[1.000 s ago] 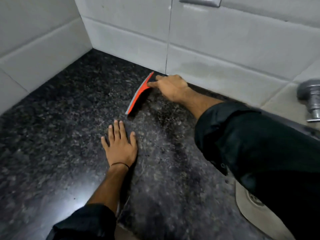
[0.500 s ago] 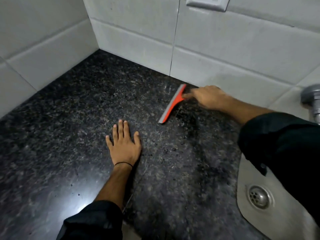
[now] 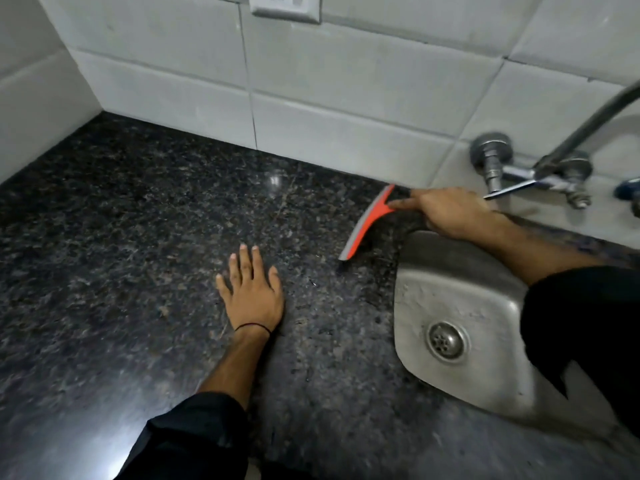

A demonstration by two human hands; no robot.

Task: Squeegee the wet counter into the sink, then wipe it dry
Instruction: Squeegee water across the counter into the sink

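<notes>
My right hand [image 3: 450,213] grips the handle of an orange squeegee [image 3: 369,225] with a grey rubber blade. The blade rests on the dark speckled granite counter [image 3: 138,237], just left of the steel sink [image 3: 460,306] and close to the back wall. A dark wet streak lies between the blade and the sink rim. My left hand [image 3: 251,292] lies flat on the counter with fingers spread, holding nothing, to the left of the blade and nearer to me. The sink's drain [image 3: 445,341] is visible; my right sleeve covers the sink's right side.
White tiled walls [image 3: 329,81] bound the counter at the back and left. A chrome wall tap [image 3: 540,171] juts out above the sink's far edge. A wall socket [image 3: 285,8] sits high on the back tiles.
My right hand has dragged the squeegee rightward across the counter, from its middle to the sink's edge. The left hand has stayed flat in place. The view has shifted right, revealing the sink and tap.
</notes>
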